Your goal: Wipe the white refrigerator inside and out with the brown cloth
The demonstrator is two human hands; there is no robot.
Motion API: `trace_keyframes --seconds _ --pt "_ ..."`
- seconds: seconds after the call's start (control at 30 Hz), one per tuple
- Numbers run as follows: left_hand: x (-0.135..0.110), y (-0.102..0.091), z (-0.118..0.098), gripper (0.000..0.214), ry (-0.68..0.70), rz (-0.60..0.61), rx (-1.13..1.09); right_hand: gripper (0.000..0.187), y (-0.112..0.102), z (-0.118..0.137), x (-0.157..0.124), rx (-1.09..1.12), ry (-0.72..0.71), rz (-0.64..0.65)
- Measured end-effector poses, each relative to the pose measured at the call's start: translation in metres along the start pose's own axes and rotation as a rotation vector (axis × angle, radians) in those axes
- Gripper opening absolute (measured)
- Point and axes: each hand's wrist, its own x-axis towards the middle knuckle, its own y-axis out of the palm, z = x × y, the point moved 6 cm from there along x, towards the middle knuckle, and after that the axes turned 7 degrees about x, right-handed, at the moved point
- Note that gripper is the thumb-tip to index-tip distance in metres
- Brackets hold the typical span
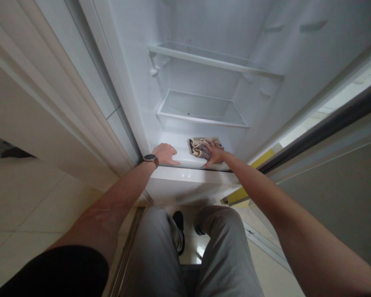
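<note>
White fridge interior, door open, both hands down on its lowest shelf.

Pale floor tiles run off to the left, and the fridge door stands open on the right. Two bare glass shelves, the upper shelf and the middle shelf, sit above the hands. The right hand lies flat on a patterned cloth, its fingers spread and pressing down rather than pinching. The cloth is crumpled on the lowest shelf, right of centre and near the front edge. The left hand rests palm down on the same shelf's front left corner, loosely spread and holding nothing, just beside the cloth but not touching it. A dark watch sits on the left wrist. Grey trousers fill the bottom of the view.
</note>
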Motion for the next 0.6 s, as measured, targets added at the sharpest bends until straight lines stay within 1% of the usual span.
trace_keyframes --seconds 0.2,0.4,0.6 --pt "0.0001 -0.0012 0.0005 0.061 -0.007 0.009 -0.036 0.153 -0.0005 0.0007 -0.0005 -0.01 -0.013 -0.01" --pt "0.0005 -0.0005 0.0001 0.062 -0.001 0.023 -0.01 0.152 -0.0001 -0.0002 0.0003 -0.023 -0.009 -0.017" --pt "0.0 -0.0009 -0.0006 0.063 0.0 0.026 -0.004 0.153 0.0011 -0.0013 0.0008 -0.016 0.006 0.004"
